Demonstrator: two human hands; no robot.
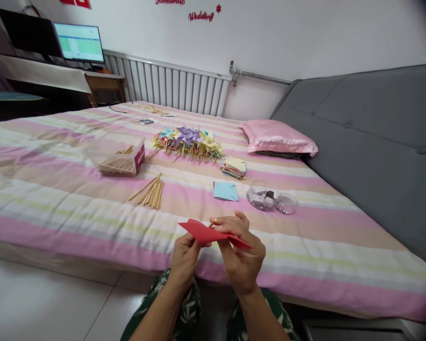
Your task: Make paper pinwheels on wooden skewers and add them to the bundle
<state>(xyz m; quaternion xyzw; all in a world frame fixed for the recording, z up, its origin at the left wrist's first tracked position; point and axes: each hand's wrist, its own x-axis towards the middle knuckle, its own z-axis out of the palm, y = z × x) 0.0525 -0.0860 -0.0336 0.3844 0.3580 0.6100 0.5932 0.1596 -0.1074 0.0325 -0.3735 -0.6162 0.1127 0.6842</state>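
A red paper sheet (203, 232) with bent, folded edges is held over the bed's near edge. My left hand (185, 253) pinches its left part from below. My right hand (243, 251) grips the right part, thumb underneath and fingers over the top. A short tan tip (212, 223), like the end of a stick, shows above the paper by my right fingertips; the rest of it is hidden. Just beyond my hands lie a light blue paper stack (225, 191) with slits at its corners, and a clear round container (261, 196) with small items inside.
Loose wooden sticks (152, 192) lie at the left, near a clear plastic box (119, 156) of more sticks. Behind are a pile of paper pinwheels (188, 139) and a cream-topped paper stack (234, 166). A pink pillow (280, 137) rests by the grey headboard (369, 128).
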